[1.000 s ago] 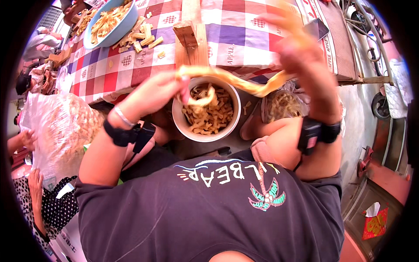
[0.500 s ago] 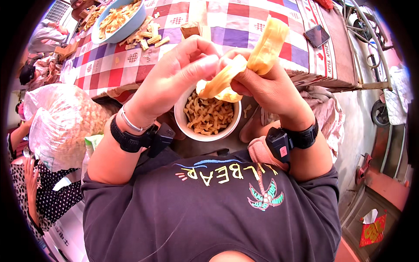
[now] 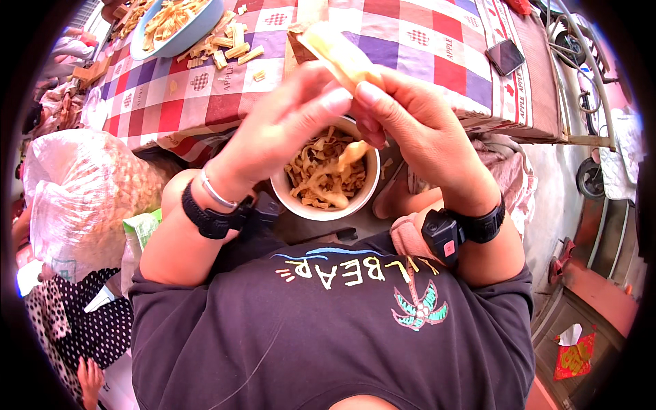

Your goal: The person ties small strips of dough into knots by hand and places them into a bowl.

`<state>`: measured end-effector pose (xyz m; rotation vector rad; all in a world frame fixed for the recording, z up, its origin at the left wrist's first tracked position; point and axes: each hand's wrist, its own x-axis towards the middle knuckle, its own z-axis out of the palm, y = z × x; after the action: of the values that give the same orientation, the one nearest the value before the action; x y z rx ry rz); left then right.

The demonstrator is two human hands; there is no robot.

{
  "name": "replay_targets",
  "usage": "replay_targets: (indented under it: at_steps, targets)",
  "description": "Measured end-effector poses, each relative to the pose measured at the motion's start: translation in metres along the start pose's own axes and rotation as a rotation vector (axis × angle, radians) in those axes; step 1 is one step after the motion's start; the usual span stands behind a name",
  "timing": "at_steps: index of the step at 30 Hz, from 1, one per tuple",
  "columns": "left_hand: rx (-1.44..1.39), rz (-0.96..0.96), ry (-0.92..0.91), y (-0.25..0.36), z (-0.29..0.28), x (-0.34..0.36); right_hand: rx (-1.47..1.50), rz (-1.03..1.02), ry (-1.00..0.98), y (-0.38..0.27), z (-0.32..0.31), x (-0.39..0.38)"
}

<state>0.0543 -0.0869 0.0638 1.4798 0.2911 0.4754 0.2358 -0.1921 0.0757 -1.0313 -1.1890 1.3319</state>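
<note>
Over the near edge of the table, the right hand pinches the yellow strip, best held firmly and centred above the white bucket, while whether the half-curled left hand grips anything I cannot tell.

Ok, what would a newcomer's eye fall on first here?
Probably the pale yellow strip pinched in the right hand at upper centre, with the left hand close by and the white tub of strips below. Next, the checked tablecloth across the top, with the light-blue basin on its upper left, and the clear plastic bag at the left.
</note>
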Motion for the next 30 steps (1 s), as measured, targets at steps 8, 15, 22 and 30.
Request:
replay_targets:
  at_steps: [8, 15, 22, 30]
  targets:
    - [0.103, -0.189, -0.106, -0.011, -0.017, 0.003, 0.283, -0.025, 0.291, -0.005, 0.000, 0.028]
    - [0.509, 0.091, -0.121, -0.018, -0.040, 0.008, -0.427, 0.545, -0.643, 0.019, 0.007, 0.046]
    - [0.333, 0.068, -0.086, -0.014, -0.058, 0.016, -0.286, 0.525, -0.720, 0.060, 0.016, 0.054]
    - [0.496, 0.301, 0.057, -0.029, -0.063, 0.017, -0.022, 0.542, -0.773, 0.052, 0.042, 0.068]
